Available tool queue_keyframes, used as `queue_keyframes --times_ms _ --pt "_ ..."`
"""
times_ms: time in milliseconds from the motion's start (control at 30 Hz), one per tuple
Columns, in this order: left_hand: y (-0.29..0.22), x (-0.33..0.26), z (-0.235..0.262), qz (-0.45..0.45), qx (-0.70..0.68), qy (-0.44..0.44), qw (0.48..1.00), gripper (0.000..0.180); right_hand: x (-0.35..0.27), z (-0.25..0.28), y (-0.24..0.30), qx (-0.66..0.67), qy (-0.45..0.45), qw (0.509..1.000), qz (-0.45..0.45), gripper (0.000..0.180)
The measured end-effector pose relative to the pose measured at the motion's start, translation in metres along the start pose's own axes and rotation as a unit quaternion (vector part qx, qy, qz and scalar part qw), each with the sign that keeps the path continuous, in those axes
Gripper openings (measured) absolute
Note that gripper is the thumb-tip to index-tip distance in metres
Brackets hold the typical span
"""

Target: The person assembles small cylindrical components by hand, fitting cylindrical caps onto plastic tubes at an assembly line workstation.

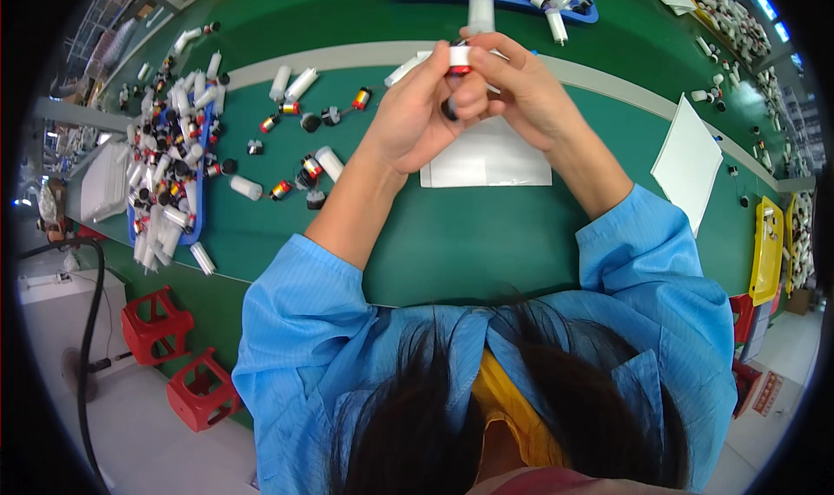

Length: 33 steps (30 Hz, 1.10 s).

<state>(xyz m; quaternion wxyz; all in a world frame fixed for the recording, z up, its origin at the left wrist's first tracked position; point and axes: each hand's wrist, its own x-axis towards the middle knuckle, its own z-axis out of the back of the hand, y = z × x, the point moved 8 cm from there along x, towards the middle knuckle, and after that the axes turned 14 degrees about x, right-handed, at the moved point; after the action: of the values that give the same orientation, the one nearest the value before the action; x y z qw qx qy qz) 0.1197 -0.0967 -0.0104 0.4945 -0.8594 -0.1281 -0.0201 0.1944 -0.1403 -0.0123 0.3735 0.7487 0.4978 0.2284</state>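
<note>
Fingers (434,74) of left hand (413,117) and right hand (521,91) pinching small cylinder (459,58) between fingertips

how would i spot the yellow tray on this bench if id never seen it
Start at the green table and follow it to its right end, past the tilted white sheet. The yellow tray sits there at the edge, long and narrow. The other trays, left and top, are blue and heaped with small white tubes.
</note>
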Motion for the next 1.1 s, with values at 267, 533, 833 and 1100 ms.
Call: queue_keyframes --times_ms 267,533,833,1100 --pt "-0.048 -0.01 0.043 0.025 0.655 -0.241 0.716 0.046 0.05 -0.012 0.009 -0.167 0.038 0.985 -0.016 0.055" --pt "-0.113 -0.068 0.103 -0.008 0.77 -0.352 0.532 0.027 0.144 -0.074 0.121 -0.608 -0.079 0.716 0.333 0.051" --pt "-0.112 -0.122 0.136 0.093 0.89 -0.256 0.366 0.024 0.12 -0.028 0.063 -0.571 0.048 0.779 0.252 0.032" --pt "-0.102 -0.103 0.141 0.051 0.931 -0.174 0.318 0.023 0.012 0.025 0.017 -0.532 0.061 0.838 0.104 0.023"
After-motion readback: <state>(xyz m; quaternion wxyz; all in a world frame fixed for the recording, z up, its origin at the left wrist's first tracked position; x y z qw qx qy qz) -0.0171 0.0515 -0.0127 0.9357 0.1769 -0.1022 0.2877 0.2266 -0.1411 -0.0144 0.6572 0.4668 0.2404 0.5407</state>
